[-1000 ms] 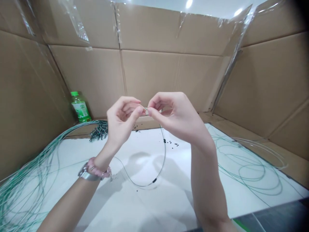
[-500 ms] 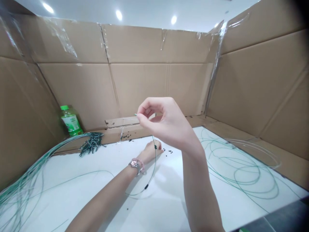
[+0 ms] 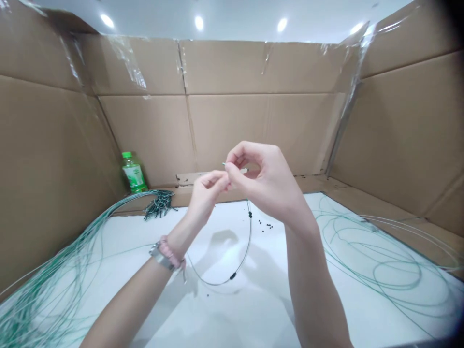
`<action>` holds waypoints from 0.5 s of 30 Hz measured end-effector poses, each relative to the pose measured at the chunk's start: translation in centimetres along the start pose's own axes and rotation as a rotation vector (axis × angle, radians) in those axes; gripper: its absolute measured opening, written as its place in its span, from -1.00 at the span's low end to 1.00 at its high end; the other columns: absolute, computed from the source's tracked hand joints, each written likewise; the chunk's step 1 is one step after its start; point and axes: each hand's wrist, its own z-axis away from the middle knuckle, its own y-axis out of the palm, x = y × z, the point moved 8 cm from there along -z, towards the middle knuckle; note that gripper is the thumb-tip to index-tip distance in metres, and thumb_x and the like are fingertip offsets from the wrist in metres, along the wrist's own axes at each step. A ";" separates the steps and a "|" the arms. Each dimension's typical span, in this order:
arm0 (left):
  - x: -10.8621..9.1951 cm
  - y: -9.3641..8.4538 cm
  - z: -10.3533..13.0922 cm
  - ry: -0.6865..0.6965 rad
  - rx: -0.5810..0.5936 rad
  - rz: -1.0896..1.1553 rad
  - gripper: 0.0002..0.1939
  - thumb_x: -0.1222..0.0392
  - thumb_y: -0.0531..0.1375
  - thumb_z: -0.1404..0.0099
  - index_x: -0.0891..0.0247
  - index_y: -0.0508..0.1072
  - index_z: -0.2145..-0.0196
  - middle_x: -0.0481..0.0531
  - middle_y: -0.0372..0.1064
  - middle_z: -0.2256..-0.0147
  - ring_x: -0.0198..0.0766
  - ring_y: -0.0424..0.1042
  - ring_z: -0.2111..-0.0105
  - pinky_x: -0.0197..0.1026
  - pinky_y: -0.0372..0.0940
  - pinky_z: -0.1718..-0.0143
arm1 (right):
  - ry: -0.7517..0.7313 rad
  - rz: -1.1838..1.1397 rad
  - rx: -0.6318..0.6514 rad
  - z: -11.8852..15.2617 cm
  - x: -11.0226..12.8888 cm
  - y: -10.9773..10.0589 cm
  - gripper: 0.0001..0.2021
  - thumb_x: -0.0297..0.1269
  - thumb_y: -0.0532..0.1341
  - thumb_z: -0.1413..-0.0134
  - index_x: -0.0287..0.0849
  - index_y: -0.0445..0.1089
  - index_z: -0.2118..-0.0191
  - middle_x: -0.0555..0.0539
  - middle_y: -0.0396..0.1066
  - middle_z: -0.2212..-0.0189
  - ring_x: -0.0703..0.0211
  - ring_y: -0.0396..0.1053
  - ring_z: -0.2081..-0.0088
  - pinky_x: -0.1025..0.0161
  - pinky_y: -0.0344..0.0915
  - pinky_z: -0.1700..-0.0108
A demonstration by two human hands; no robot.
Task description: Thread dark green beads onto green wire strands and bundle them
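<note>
Green, wire-thin strand (image 3: 224,164) pokes out between pinched hands (image 3: 266,181).

No text, brand, number or sign can be read. The one printed surface that shows is the white-and-green label (image 3: 134,175) around the clear green plastic bottle with a bright green cap (image 3: 126,154); its marks are too small and blurred to make out.
</note>
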 end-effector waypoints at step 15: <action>-6.1 -2.4 2.0 0.075 0.047 0.367 -0.84 0.13 0.41 0.02 0.24 0.54 0.51 -0.13 0.42 0.57 -0.51 0.40 0.54 -0.47 0.39 0.42 | -0.118 -0.082 -0.072 0.7 2.1 2.9 -0.93 -0.48 0.15 -0.04 -0.23 0.29 0.42 -0.02 0.44 0.33 0.30 0.42 0.32 0.41 0.49 0.39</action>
